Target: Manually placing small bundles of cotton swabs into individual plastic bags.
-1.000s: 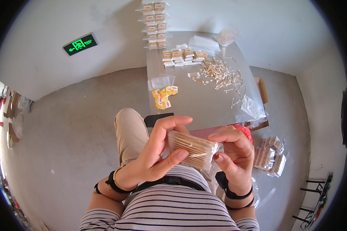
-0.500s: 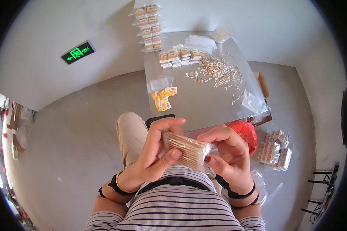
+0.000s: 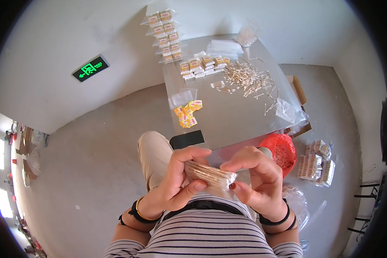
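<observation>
The swab packet [image 3: 207, 175], clamped between the left hand [image 3: 173, 185] and right hand [image 3: 260, 185] short of the near edge of the table [image 3: 232, 118], looks light, slick and snappable, best pinched gently at both ends.

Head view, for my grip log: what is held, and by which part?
A clear packet of cotton swabs: the left hand holds its left end between thumb and fingers; the right hand pinches its right end.

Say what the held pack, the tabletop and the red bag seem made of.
Pack: likely clear plastic film, from its glossy creases, around tan, apparently wooden sticks. Tabletop: probably metal, smooth grey with soft sheen. Red bag: seemingly thin plastic, shiny and crinkled.
</observation>
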A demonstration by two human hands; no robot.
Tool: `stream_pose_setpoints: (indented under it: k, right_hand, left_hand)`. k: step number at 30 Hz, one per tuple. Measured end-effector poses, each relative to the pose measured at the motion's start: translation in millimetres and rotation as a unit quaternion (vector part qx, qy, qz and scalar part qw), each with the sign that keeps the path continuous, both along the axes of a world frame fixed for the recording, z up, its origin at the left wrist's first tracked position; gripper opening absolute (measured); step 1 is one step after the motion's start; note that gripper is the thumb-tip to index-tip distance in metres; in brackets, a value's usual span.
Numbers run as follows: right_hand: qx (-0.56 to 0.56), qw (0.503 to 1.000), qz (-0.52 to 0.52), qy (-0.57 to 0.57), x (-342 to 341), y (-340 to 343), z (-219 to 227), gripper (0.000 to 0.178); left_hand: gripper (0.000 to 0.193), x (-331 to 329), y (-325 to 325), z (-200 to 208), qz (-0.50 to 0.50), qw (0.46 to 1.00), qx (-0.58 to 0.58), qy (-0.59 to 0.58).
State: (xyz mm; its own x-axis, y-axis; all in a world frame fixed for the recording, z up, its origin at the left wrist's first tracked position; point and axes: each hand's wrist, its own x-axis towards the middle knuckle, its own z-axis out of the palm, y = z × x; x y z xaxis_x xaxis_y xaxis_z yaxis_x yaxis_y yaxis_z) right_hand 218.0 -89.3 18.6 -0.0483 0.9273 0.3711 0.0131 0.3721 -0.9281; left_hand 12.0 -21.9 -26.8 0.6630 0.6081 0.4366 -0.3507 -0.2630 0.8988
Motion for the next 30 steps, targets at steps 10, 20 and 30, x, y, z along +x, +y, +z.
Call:
stream_pose_setpoints:
  k: [10,20,30]
  right_hand:
    - [0.099,0.985,0.048,-0.129,15.0,3.8,9.8,0.029]
    - [0.142,0.98,0.026,-0.137,8.6,-2.1,6.3,0.026]
    - [0.207,0.952,-0.058,-0.219,3.2,-7.7,7.5,0.029]
  left_hand:
    - [0.049,-12.5,3.0,6.8,-0.024,0.997,0.037,0.057]
    - [0.052,-16.4,2.1,15.3,-0.014,0.985,0.161,0.055]
    - [0.058,-15.8,0.5,15.4,0.018,0.987,0.158,0.023]
